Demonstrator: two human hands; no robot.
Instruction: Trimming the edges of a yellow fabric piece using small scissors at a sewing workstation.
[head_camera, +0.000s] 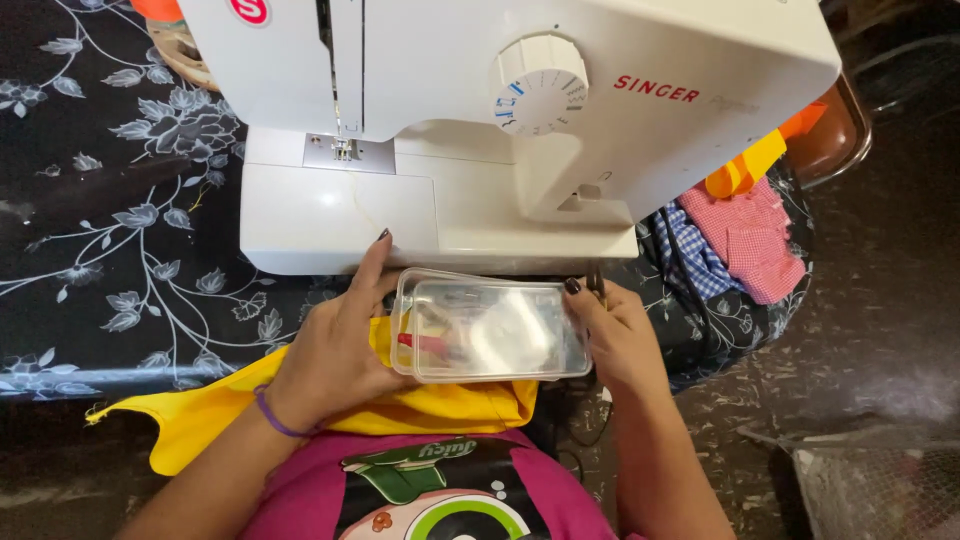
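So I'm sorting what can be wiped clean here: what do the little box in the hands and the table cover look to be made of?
The box looks like clear, glossy plastic: its contents show through and the lid catches glare. The table cover seems to be black oilcloth or vinyl with a grey flower print; it lies smooth with a faint sheen, though printed cloth cannot be ruled out.

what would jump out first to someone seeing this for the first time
A big white sewing machine fills the top of the view, standing on a black tablecloth with grey flowers. Just below it, the left hand and right hand grip a clear plastic box over yellow fabric.
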